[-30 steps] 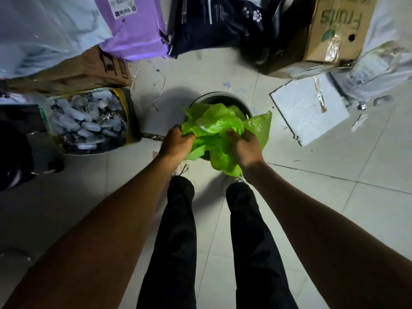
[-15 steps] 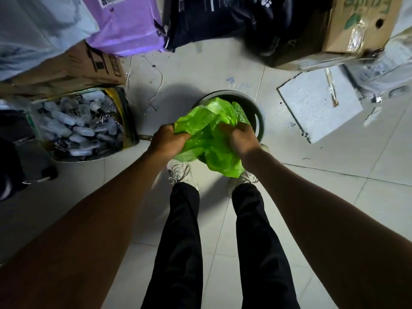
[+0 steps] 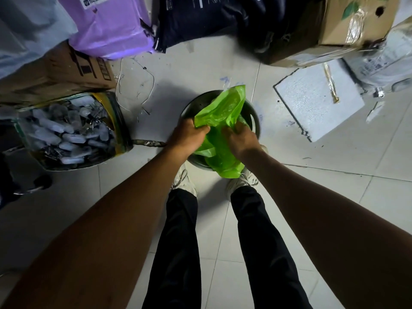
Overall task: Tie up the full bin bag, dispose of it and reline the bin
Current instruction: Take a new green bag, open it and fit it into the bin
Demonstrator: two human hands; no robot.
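A round dark bin (image 3: pixel 254 117) stands on the tiled floor just in front of my feet. A bright green plastic bag (image 3: pixel 223 110) is bunched over its mouth, one flap sticking up toward the far rim and a fold hanging over the near rim. My left hand (image 3: pixel 188 138) grips the bag's left edge above the bin's near-left rim. My right hand (image 3: pixel 240 140) clutches the bag's middle with fingers curled into the plastic. The inside of the bin is mostly hidden by the bag.
A clear sack of small bottles (image 3: pixel 66 128) sits on the left. Cardboard boxes (image 3: pixel 55 72), a purple parcel (image 3: pixel 111 25) and a dark bag (image 3: pixel 200 16) crowd the far side. A white foam slab (image 3: pixel 316 101) lies right of the bin. Loose wire (image 3: pixel 138 94) trails on the floor.
The bag has been drawn tighter and lower over the bin, with one flap now raised at the far side. Both hands have shifted closer together on the plastic.
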